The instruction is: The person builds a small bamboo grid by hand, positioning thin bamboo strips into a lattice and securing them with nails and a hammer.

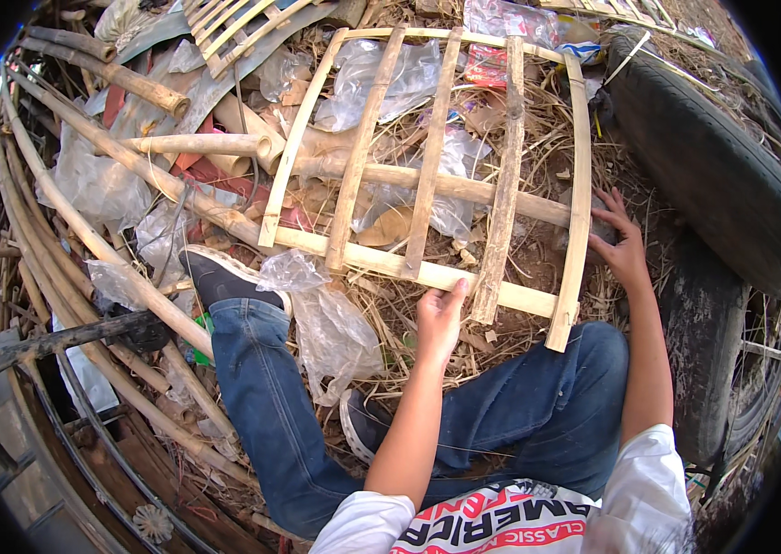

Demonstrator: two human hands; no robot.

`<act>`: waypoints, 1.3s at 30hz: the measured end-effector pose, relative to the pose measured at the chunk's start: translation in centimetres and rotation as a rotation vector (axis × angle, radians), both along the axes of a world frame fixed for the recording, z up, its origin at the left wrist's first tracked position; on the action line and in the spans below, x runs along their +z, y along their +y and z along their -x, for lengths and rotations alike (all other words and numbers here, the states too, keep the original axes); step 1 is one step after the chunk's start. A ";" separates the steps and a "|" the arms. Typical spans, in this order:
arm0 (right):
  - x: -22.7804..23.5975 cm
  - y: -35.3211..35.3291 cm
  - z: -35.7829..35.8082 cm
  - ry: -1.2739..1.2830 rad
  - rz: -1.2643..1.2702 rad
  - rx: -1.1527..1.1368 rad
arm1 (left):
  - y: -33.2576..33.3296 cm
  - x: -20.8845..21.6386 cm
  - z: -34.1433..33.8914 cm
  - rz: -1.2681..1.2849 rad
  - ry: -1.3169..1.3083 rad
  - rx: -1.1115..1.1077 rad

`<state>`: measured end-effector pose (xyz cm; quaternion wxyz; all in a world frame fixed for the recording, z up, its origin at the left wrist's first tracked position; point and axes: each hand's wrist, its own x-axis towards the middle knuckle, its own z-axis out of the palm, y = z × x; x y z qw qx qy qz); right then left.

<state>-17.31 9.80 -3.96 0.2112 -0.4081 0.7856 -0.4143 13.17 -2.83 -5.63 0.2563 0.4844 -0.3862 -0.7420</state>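
Note:
A lattice frame of pale split bamboo slats [435, 152] lies tilted before me, several upright strips fixed across two cross slats. My left hand [439, 321] pinches the near cross slat, thumb on top and fingers beneath. My right hand [626, 242] is at the frame's right side, fingers apart beside the outer strip; whether its fingertips touch the strip or the pole end behind it is hard to tell. A round bamboo pole [464, 187] runs beneath the lattice. The frame's near right corner rests by my bent knee.
Two dark tyres [704, 148] stand at the right. Long bamboo poles [86, 231] curve along the left, near a black metal frame [40, 346]. Clear plastic bags [330, 337] and dry straw litter the ground. Another slatted piece [238, 28] lies at the far left.

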 end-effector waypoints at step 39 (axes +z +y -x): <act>2.3 4.1 -2.9 0.178 0.166 0.028 | 9.8 10.6 -3.7 1.202 -0.931 -0.456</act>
